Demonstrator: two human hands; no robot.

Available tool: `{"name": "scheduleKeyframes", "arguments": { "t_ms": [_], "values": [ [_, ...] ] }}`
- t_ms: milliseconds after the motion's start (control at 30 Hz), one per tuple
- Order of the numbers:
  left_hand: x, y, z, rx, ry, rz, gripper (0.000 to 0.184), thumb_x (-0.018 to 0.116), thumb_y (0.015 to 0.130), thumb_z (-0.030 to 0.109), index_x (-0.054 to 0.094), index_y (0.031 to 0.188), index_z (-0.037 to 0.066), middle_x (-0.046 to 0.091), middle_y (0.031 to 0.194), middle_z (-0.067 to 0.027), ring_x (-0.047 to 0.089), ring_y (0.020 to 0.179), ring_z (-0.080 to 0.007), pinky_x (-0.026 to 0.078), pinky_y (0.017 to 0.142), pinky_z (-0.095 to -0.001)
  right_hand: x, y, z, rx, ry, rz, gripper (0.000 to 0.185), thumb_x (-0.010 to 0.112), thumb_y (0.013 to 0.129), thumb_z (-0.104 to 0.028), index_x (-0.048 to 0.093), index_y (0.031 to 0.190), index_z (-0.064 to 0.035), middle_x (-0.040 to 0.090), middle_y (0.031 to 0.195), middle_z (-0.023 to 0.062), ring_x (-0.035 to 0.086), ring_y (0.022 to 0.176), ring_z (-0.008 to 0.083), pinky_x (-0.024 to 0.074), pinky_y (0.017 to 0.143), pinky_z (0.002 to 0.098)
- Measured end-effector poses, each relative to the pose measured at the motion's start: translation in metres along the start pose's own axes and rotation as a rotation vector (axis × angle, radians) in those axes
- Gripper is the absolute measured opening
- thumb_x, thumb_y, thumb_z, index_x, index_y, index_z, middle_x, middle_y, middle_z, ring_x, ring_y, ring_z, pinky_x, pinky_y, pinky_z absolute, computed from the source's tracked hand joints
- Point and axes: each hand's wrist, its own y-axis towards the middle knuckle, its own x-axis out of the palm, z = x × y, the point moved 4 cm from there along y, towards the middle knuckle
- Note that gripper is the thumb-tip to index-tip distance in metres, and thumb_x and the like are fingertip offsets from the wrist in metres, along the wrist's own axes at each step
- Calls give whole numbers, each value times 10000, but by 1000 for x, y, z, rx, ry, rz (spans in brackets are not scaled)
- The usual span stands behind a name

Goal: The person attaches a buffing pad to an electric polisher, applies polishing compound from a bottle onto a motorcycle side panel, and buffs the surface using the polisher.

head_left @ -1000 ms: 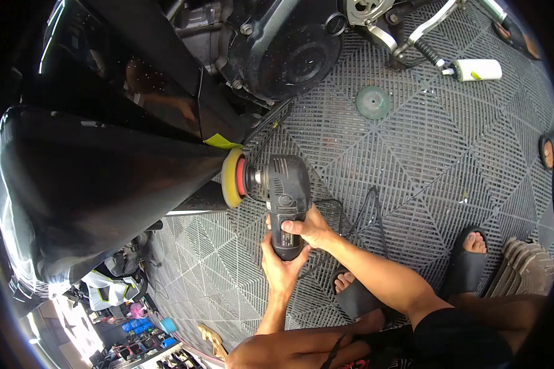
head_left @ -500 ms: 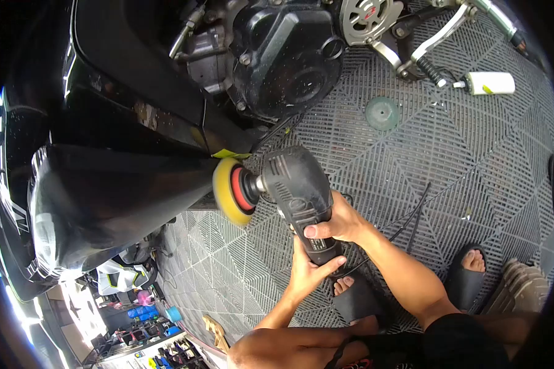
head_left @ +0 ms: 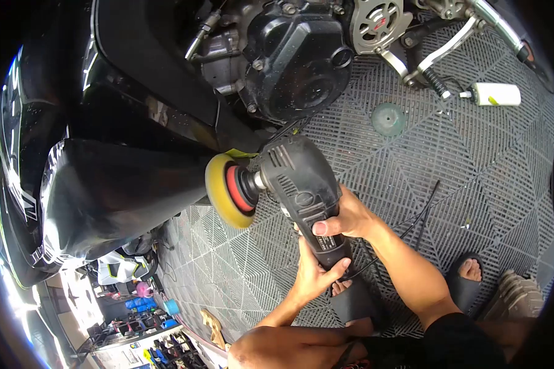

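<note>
Both my hands hold a black electric polisher (head_left: 298,178). My right hand (head_left: 351,216) wraps its body from the right, thumb across the top. Lower down, my left hand (head_left: 314,270) is closed around the rear end of the handle. The polisher's yellow foam pad (head_left: 221,190), on a red and black backing plate, faces left at the lower edge of a glossy black motorcycle fairing (head_left: 129,184). Pad and panel overlap in view; whether they touch I cannot tell. A strip of yellow-green tape (head_left: 240,153) sticks out just above the pad.
The motorcycle's engine cover (head_left: 298,67) and foot pegs are at the top. On the grey grated floor (head_left: 431,166) lie a green disc (head_left: 388,119) and a white bottle (head_left: 497,94). A black power cord (head_left: 421,215) trails right of my arm. Shelves with small items stand lower left.
The polisher's pad has shifted slightly left against the fairing, while its handle end has moved a little right. The view has shifted slightly. Both hands keep their grip.
</note>
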Motion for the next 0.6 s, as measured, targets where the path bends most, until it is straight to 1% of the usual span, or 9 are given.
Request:
{"name": "scheduleKeyframes", "arguments": {
  "t_ms": [33, 100, 200, 300, 400, 600],
  "values": [
    [0, 0, 0, 12, 4, -12, 721, 764, 783, 196, 271, 1255, -37, 518, 1091, -162, 558, 988, -211, 489, 820, -355, 1, 2, -2, -16, 25, -17, 786, 785, 625, -442, 540, 1186, 52, 607, 1038, 123, 557, 976, 222, 440, 874, 342],
    [2, 2, 4, 19, -20, -44, 760, 760, 790, 196, 238, 1290, -39, 505, 1104, -164, 548, 1000, -218, 483, 834, -364, -1, 3, -5, 18, -2, -38, 781, 785, 626, -437, 542, 1183, 53, 609, 1035, 125, 559, 977, 224, 440, 874, 340],
    [5, 5, 14, 75, 3, -50, 761, 757, 796, 188, 228, 1296, -33, 497, 1111, -158, 543, 999, -216, 483, 837, -363, -1, 2, -15, 34, -40, -42, 784, 788, 622, -432, 542, 1185, 55, 609, 1041, 129, 561, 981, 227, 441, 876, 339],
    [5, 4, 18, 57, -23, -87, 778, 756, 800, 182, 210, 1310, -32, 486, 1132, -160, 540, 1009, -222, 479, 849, -363, 5, 1, -29, 21, -50, -46, 786, 793, 620, -425, 542, 1187, 58, 610, 1048, 131, 562, 986, 228, 441, 883, 341],
    [4, 2, 23, 86, -22, -97, 810, 766, 790, 178, 197, 1326, -36, 479, 1151, -165, 536, 1027, -230, 476, 862, -362, 11, 0, -42, 11, -57, -74, 788, 797, 623, -411, 534, 1197, 61, 608, 1055, 131, 560, 990, 227, 440, 889, 342],
    [-2, 1, 47, 218, 19, -78, 856, 787, 767, 172, 186, 1339, -39, 468, 1175, -179, 525, 1058, -245, 467, 879, -369, 23, 2, -55, -56, -13, -105, 793, 801, 637, -387, 512, 1216, 72, 595, 1083, 126, 546, 1011, 217, 433, 897, 333]
  ]
}}
